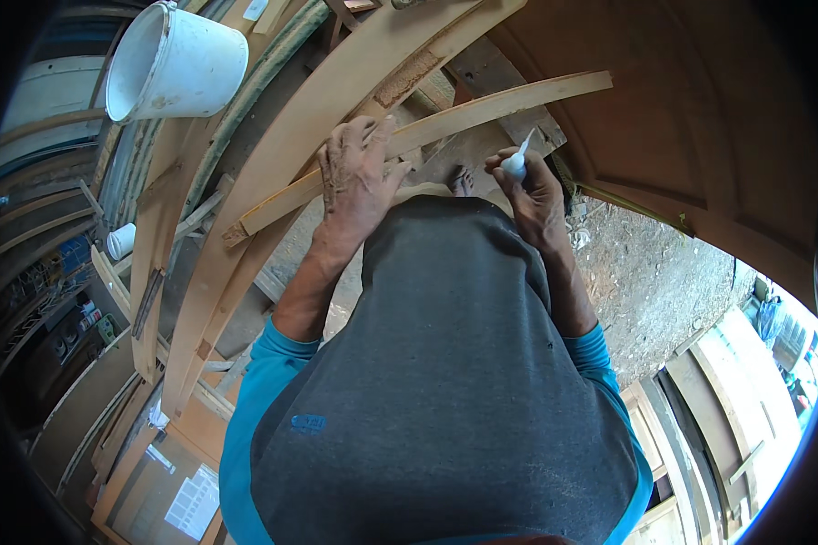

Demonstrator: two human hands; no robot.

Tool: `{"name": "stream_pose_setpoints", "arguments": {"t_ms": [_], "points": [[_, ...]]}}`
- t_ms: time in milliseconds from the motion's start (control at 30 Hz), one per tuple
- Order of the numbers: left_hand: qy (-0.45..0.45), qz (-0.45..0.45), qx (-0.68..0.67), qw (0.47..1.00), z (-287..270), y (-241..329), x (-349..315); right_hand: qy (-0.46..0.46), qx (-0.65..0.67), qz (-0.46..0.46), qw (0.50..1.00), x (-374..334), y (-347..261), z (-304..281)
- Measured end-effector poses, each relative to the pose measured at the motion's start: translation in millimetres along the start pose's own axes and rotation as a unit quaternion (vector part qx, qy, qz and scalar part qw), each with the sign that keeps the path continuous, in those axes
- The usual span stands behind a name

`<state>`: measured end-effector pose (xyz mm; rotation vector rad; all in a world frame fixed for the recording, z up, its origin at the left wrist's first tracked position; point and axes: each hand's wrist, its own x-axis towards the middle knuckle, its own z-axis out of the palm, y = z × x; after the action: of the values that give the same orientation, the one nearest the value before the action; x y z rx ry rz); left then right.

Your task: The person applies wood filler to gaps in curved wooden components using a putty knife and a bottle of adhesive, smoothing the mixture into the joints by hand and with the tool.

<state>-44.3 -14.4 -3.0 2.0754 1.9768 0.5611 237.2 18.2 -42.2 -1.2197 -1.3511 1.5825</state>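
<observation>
White nozzle bottle [515,165], its thin tip pointing up, sits right of centre in the upper half of the frame, held in the right hand [536,193] — fingers and thumb closed around its body. Left of it, the left hand [359,177] lies across a long wooden strip [482,111], thumb apart from the bent fingers; whether it clasps the wood I cannot tell. Beside that strip a wide curved board [314,113] slants toward the lower left — with a white bucket [204,68] at upper left.
</observation>
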Motion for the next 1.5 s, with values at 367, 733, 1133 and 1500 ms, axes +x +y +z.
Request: {"name": "stream_pose_setpoints", "arguments": {"t_ms": [367, 733, 1133, 1500], "points": [[-0.010, 0.051, 0.074, 0.996, -1, -35, -12, 0.118, 0.059, 0.027, 0.991, 19, 28, 13], [-0.117, -0.075, -0.162, 0.977, -9, -27, -31, 0.165, 0.038, -0.005, 0.986, 9, 27, 17], [-0.158, -0.054, -0.252, 0.953, 8, -22, -34, 0.165, 0.185, 0.083, 0.965, 57, 26, 60], [-0.010, 0.031, -0.038, 0.999, -12, -39, -35, 0.167, 0.223, 0.067, 0.958, 88, 36, 82]]}}
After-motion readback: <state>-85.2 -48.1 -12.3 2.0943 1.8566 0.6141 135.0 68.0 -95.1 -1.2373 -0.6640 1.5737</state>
